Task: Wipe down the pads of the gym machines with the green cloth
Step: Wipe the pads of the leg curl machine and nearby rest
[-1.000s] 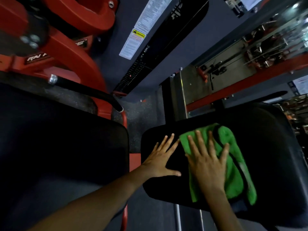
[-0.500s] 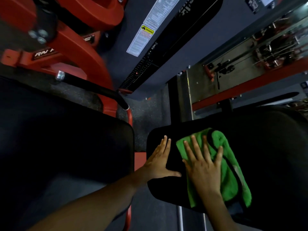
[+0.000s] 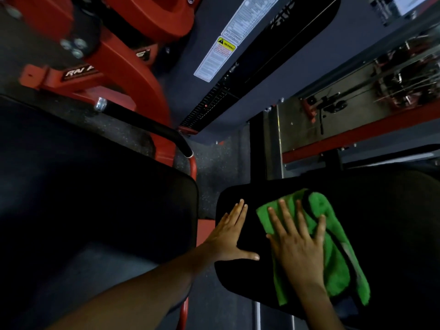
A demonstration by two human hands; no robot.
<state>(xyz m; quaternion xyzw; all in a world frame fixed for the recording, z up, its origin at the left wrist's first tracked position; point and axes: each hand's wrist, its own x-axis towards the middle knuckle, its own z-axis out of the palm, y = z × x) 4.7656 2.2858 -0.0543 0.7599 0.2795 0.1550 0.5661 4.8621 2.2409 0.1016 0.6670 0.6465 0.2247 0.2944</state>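
Here the green cloth [image 3: 333,248] lay on the black pad [image 3: 392,222], pinned under the right hand [image 3: 300,246], whose grip was spread flat with straight fingers. Just beside it, the left hand [image 3: 229,236] pressed the pad's bare left edge, fingers together and thumb splayed.

Both hands flat, fingers straight (left hand [image 3: 229,236] thumb splayed, right hand [image 3: 297,244] fingers spread).

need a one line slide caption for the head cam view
Right hand presses the green cloth flat on a black machine pad while the left hand rests on its edge.
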